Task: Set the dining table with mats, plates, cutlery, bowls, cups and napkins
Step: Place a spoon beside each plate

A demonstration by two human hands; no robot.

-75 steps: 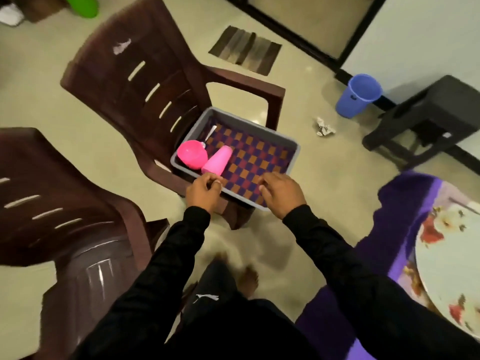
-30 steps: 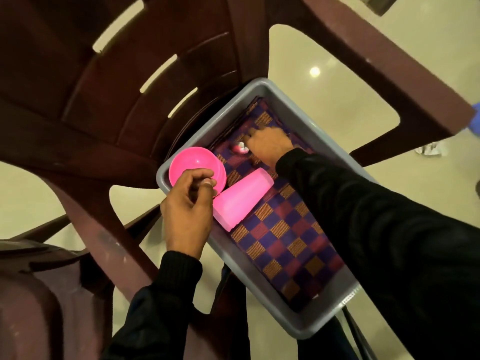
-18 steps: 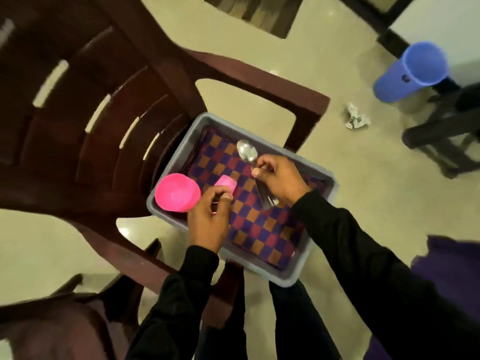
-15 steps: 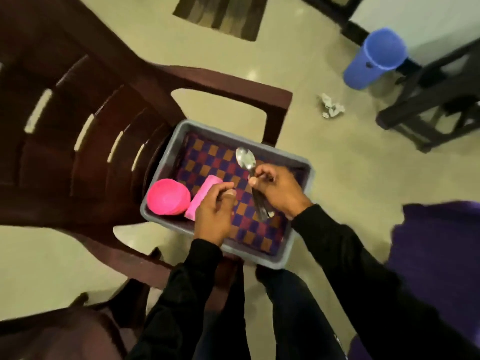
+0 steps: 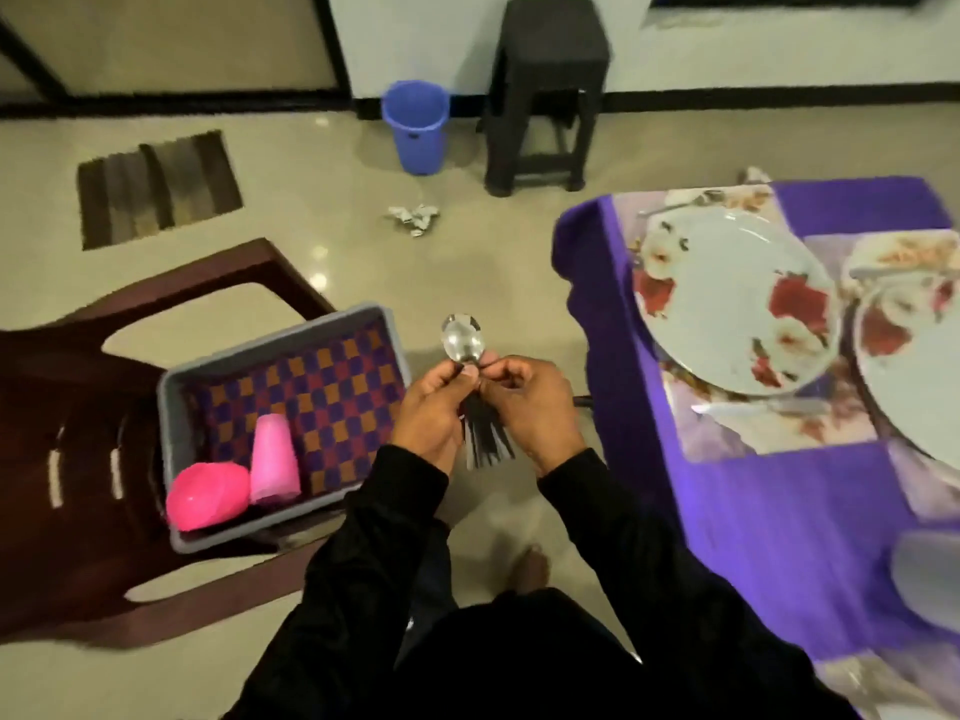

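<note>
Hands: the left hand (image 5: 428, 407) and the right hand (image 5: 530, 402) are close together, between the bin and the table. Both have fingers curled round the same bunch of cutlery.
Cutlery: a spoon (image 5: 462, 339) sticks up above the fingers, shiny bowl on top. Dark handles (image 5: 485, 433) hang down below the hands. I cannot tell how many pieces are in the bunch.
How it will handle: metal cutlery is hard and stiff, so it will not bend. It is smooth and may slip. It is light. The handles are the best place to hold, one piece at a time.
Bin: the grey bin (image 5: 174, 407) sits on a brown chair (image 5: 78, 407), left of the hands. It holds a checked mat (image 5: 332, 397), a pink cup (image 5: 274, 464) lying on its side, and a pink bowl (image 5: 207, 495) touching the cup.
Table: the table (image 5: 779, 511) is right of the hands, with a purple cloth. A flowered plate (image 5: 727, 298) rests on a flowered mat (image 5: 727, 423). A second plate (image 5: 914, 366) is just beside it.
Next: I think the cutlery goes beside the plates.
Left to do: the cup, bowl and checked mat are still in the bin.
</note>
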